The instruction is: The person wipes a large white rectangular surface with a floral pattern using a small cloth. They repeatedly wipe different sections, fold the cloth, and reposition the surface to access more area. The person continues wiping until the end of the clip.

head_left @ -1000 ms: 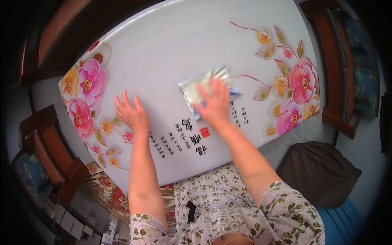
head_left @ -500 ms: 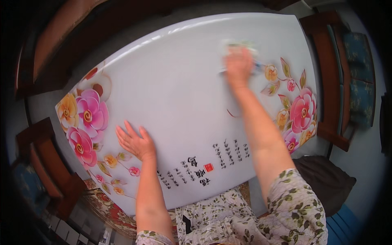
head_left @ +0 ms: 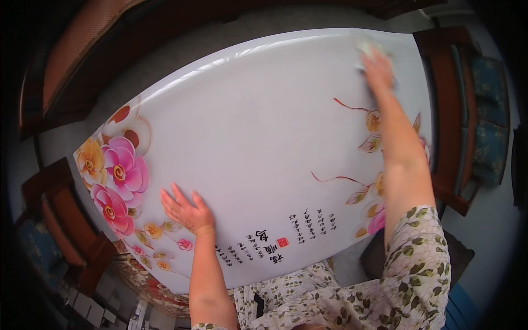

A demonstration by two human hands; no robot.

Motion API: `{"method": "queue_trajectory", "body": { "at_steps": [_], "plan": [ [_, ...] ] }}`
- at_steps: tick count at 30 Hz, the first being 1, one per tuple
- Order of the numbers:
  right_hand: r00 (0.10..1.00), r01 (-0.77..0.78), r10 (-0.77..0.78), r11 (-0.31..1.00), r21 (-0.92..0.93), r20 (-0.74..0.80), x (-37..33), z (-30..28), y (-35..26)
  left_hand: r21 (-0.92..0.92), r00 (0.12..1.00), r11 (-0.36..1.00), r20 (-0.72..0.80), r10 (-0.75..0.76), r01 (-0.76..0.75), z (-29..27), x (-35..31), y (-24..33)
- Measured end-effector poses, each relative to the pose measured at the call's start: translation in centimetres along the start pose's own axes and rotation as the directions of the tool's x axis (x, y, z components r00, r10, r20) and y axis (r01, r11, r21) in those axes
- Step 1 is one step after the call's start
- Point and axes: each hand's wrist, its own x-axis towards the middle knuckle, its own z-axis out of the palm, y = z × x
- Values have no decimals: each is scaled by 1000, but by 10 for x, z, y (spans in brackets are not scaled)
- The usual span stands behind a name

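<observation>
A glossy white tablecloth [head_left: 247, 126], printed with pink and yellow flowers and black characters, covers the table before me. My left hand [head_left: 188, 212] lies flat on it at the near left, fingers spread, holding nothing. Toward the far right corner, my right hand [head_left: 378, 71] presses a pale cloth [head_left: 365, 45] against the surface. Motion blurs the hand and the cloth, and the palm hides much of the cloth.
Wooden seats flank the table: one at the right with blue patterned cushions [head_left: 491, 126], another chair [head_left: 69, 220] at the left. A long wooden bench [head_left: 82, 55] runs beyond the far left edge. A dark-covered stool [head_left: 377, 258] stands near my right side.
My right hand has slid the cloth to the right and slightly farther away, toward the far right corner. In the picture, my left hand sits slightly lower, still flat on the tablecloth.
</observation>
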Motion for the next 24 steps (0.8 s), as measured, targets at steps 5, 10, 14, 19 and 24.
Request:
{"method": "queue_trajectory", "body": {
  "at_steps": [5,10,14,19,24],
  "plan": [
    [925,-45,-77,950,-309,-371,-32,51,102,24,1000,1000,1,11,-11,8,2,16],
    [650,759,-754,650,37,-88,-174,38,-262,65,996,997,-82,46,-41,12,-1,-1],
    [531,789,-767,292,541,-361,-240,66,-286,43,996,998,-68,58,-55,11,1,-5],
    [748,632,-584,772,69,-316,-124,22,-66,69,994,996,-90,65,-59,11,-1,-5],
    [968,-86,-49,857,-508,-246,-181,15,96,50,997,998,-58,41,-38,11,-8,-4]
  ]
}}
